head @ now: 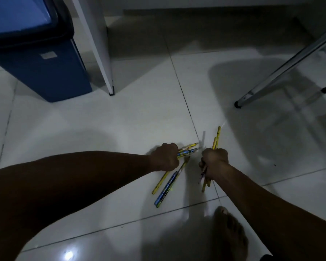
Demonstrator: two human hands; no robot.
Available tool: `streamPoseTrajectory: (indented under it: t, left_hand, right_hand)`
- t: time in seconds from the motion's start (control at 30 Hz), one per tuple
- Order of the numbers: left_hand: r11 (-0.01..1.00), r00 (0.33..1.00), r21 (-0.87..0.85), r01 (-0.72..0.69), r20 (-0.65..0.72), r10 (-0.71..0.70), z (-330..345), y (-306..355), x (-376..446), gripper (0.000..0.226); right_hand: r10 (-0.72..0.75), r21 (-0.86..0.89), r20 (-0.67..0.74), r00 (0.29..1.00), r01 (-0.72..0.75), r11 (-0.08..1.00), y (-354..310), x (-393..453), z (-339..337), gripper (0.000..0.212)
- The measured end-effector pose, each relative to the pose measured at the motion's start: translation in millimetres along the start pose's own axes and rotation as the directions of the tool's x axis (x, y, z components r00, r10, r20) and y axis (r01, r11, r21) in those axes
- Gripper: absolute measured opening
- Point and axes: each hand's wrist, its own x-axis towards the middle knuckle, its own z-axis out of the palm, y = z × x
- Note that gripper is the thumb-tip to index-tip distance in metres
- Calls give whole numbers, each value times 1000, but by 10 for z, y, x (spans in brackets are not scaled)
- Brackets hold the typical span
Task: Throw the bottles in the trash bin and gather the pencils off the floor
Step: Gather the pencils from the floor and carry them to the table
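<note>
My left hand (165, 157) is closed on a few yellow and blue pencils (188, 150) whose ends stick out to the right, low over the white tiled floor. My right hand (214, 163) grips a bundle of yellow pencils (216, 139) that point up and away, with their other ends showing below the fist. On the floor between and below my hands lie a yellow pencil (159, 183) and a blue pencil (166, 189), slanted side by side. The blue trash bin (45, 72) stands at the far left. No bottles are in view.
A white furniture panel (100, 49) stands right of the bin. A metal chair leg (282, 70) slants in from the right. A bare foot (231, 232) rests on the tiles at the bottom. Open floor (83, 119) lies between the bin and my hands.
</note>
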Motion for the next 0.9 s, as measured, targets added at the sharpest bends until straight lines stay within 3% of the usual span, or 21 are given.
streamPoseTrajectory:
  t: [0.13, 0.23, 0.47, 0.67, 0.77, 0.9]
  left_hand:
    - [1000, 1000, 3, 0, 9, 0, -49, 1, -2, 36]
    - [1000, 998, -15, 0, -61, -1, -159, -67, -5, 39]
    - [989, 976, -142, 43, -205, -72, -506, -305, 15, 31]
    - [972, 960, -144, 184, -184, -209, -583, -546, -121, 37]
    - [926, 967, -322, 197, -95, -238, -542, -583, -219, 29]
    - [882, 983, -444, 160, -7, -182, -448, -552, -302, 42]
  right_hand:
    - [-18, -65, -37, 999, 16, 998, 80, -60, 74, 13]
    - [-44, -130, 23, 999, 46, 990, 222, -81, 144, 40]
    - [-79, -276, 44, 996, 88, 957, 253, -431, 252, 66]
    - [-95, -352, 89, 992, 120, 928, 231, -491, 236, 51]
    - [-101, -353, 54, 993, 113, 929, 213, -476, 272, 43]
    - [-147, -336, 57, 988, 157, 929, 225, -440, 284, 30]
